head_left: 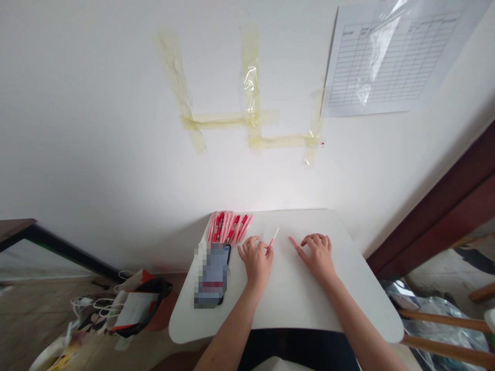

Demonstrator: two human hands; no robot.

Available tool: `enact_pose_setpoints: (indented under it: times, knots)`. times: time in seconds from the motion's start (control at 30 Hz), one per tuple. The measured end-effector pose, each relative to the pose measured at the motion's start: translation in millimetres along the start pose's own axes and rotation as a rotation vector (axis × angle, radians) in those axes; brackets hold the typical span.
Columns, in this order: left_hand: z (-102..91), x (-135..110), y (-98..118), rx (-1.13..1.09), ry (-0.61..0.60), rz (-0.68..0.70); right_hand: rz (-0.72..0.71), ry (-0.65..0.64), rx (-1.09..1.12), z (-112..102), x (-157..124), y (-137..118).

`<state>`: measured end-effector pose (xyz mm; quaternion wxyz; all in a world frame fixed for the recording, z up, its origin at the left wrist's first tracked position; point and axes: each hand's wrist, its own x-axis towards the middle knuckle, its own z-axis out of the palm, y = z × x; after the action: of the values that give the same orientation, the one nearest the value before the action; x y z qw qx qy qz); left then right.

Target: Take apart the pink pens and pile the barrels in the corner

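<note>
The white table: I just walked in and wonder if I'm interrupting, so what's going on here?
A person is handling slim, pen-like pieces over the white table. The left hand holds a pink piece with a pale tip, and the right hand holds another pink piece; the two pieces are apart. Pink and red pens lie side by side at the far left corner, with a phone just nearer the person.

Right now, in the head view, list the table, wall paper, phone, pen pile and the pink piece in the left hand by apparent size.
1. Table
2. Wall paper
3. Phone and pen pile: too alike to rank
4. Pink piece in the left hand
</note>
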<state>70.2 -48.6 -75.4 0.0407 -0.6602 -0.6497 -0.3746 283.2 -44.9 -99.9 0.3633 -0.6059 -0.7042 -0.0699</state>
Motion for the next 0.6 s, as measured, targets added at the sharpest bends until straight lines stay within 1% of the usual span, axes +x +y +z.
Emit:
enact_pose_setpoints:
  times: [0.13,0.27,0.43,0.6]
  knots:
    - [2.2,-2,4,-0.137,-0.052,0.093,-0.023,0.02,0.164,-4,1,2]
    - [5.9,-3,9,-0.207,-0.099,0.154,-0.005,-0.001,0.296,-8,2,2]
    - [9.1,-4,14,-0.216,-0.154,0.225,0.025,-0.033,0.356,-11,4,0]
    - [9.7,-4,20,-0.247,-0.206,0.229,0.038,-0.044,0.376,-10,5,1]
